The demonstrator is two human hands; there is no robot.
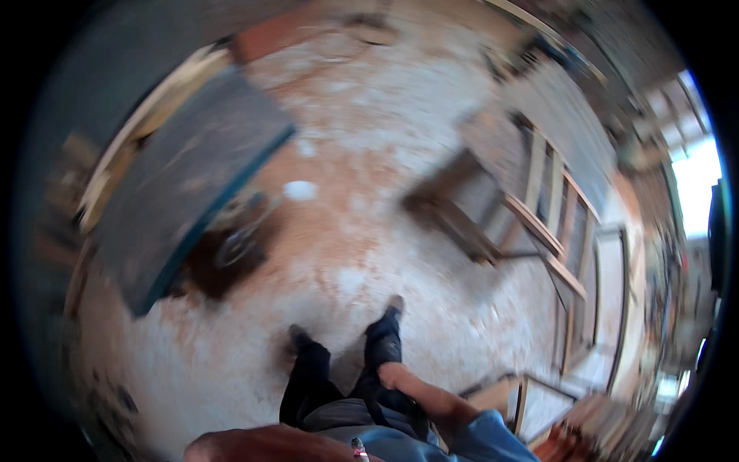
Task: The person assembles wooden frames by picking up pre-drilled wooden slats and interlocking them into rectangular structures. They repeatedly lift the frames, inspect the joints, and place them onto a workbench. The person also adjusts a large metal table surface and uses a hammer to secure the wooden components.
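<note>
My right hand [391, 376] hangs low beside my right leg, against the dark trousers [312, 377]. Blur and the dark cloth hide its fingers, so whether it holds anything does not show. Across the lower edge, very near the camera, lies a blurred bare part of what looks like my left arm [258, 445]. My left hand and its fingers cannot be made out there. The tip of a lit cigarette [358, 446] sticks up beside that arm; what holds it is out of sight. Both shoes stand apart on the dusty floor [346, 262].
A dark-topped machine table [192, 162] with a blue-green edge stands left, a wheel-like part [235, 248] under it. At right is a wooden bench [493, 146] with a slatted wooden frame [550, 200]. Stacked boards [600, 431] lie near right. A white round thing [299, 190] is on the floor.
</note>
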